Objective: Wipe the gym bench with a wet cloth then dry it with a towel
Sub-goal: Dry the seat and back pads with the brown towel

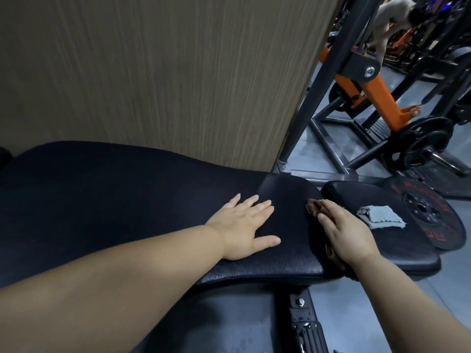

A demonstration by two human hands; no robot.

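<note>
The black padded gym bench [127, 189] runs across the middle of the view, with its smaller seat pad [377, 240] to the right. My left hand [244, 225] lies flat on the bench's right end, fingers spread. My right hand [346, 230] presses a brown cloth [314, 207] with straight fingers against the gap between the two pads; the cloth shows only past my fingertips and under my wrist. A folded grey-blue towel [379, 216] lies on the seat pad, just right of my right hand.
A wood-grain wall panel [165, 72] stands right behind the bench. A black weight plate with red lettering [428, 212] leans at the right. Black and orange machine frames [377, 95] and a loaded plate [420, 143] fill the back right, where another person bends over.
</note>
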